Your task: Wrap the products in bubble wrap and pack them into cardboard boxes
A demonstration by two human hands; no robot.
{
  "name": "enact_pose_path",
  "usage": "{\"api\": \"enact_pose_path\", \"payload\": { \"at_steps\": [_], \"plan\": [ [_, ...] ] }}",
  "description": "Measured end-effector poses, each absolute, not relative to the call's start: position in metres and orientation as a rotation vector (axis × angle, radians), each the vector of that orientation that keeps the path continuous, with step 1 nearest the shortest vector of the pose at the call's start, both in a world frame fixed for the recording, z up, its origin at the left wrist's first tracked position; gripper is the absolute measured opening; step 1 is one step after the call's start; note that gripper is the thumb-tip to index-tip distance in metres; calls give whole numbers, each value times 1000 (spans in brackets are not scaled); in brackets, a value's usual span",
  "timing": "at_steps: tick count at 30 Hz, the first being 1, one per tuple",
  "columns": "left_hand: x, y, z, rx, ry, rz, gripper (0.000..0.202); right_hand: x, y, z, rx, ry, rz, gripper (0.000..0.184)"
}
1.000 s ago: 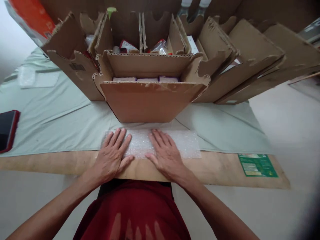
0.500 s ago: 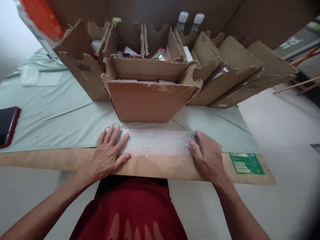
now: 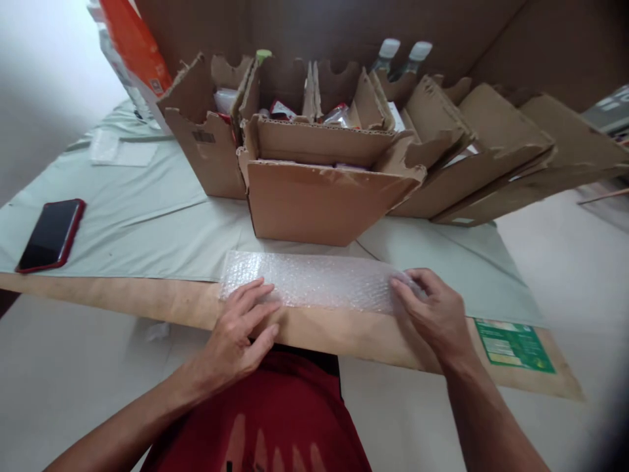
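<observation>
A long strip of bubble wrap (image 3: pixel 314 278) lies flat along the front of the table, partly on the cloth and partly on the bare wood. My left hand (image 3: pixel 240 328) is open, its fingertips resting on the strip's lower left edge. At the other end, my right hand (image 3: pixel 435 311) pinches the right end of the bubble wrap between thumb and fingers, and that end looks slightly raised. Just behind the strip stands a brown cardboard box (image 3: pixel 304 203) with an open top; what it holds is mostly hidden.
Several more open cardboard holders (image 3: pixel 491 151) stand in a row behind. Two white-capped bottles (image 3: pixel 417 52) rise at the back. A red-cased phone (image 3: pixel 52 236) and a small bubble wrap piece (image 3: pixel 105 147) lie left. A green label (image 3: pixel 515 344) sits on the wooden edge (image 3: pixel 162 305) at right.
My left hand has slid off the strip's left end toward the front edge. My right hand has closed on the right end and lifted it a little. The view has shifted left.
</observation>
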State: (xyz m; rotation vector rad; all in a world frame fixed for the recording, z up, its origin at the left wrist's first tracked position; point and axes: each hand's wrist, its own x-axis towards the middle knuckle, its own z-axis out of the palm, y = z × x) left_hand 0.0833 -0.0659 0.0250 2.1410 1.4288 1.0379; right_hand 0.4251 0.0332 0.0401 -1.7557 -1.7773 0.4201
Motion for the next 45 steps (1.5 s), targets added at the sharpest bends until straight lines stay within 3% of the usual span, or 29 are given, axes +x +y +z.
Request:
{"api": "enact_pose_path", "payload": {
  "at_steps": [5,10,13,16,21,24,34,38,41,45],
  "plan": [
    [99,-47,46,1586,1186,1042,31,392,12,86,-1702,-1524,842,49],
    [97,-29,49,1011,992,983,82,317,5,89,-1233,-1559,1443,66],
    [88,-16,45,1019,1126,984,63,293,11,80,-994,-1614,1597,62],
    [77,-5,40,1184,1324,944,47,293,16,75,-1037,-1683,1340,39],
    [59,0,32,1426,1613,848,85,295,20,60,-1070,-2139,644,22],
    [51,-1,33,1481,1681,786,85,288,24,42,-1016,-2355,399,24],
    [36,-3,26,1814,1985,529,66,285,24,14,-1030,-2449,326,23],
    [41,-11,26,2103,2121,684,51,286,23,11,-1039,-2481,296,24],
    [52,-16,29,2431,1877,777,43,286,22,16,-1017,-2478,286,23],
    [62,-15,23,2696,1487,559,44,277,21,24,-1031,-2423,176,23]
  ]
}}
